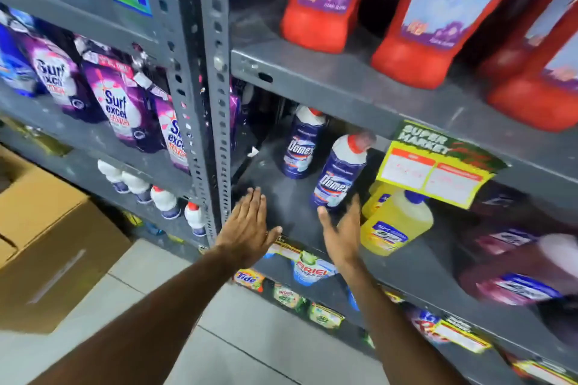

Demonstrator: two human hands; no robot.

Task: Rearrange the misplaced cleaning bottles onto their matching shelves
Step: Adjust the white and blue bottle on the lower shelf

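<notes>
Two blue Domex bottles with white necks and red caps stand on the middle grey shelf (281, 216): one (300, 144) further back, one (339, 175) nearer the front. My right hand (342, 233) is open just below and in front of the nearer bottle, fingertips close to its base, holding nothing. My left hand (248, 225) is flat and open over the shelf's front edge, left of both bottles, empty. A yellow bottle (395, 223) with a blue cap stands right of my right hand. Red bottles (322, 0) with purple labels fill the shelf above.
A perforated grey upright (215, 87) divides the shelving. Purple Surf Excel pouches (119, 106) sit to its left, small white bottles (164, 200) below them. A yellow price tag (434, 166) hangs from the upper shelf. Dark purple bottles (519, 259) sit right. Cardboard boxes (47, 244) stand on the floor.
</notes>
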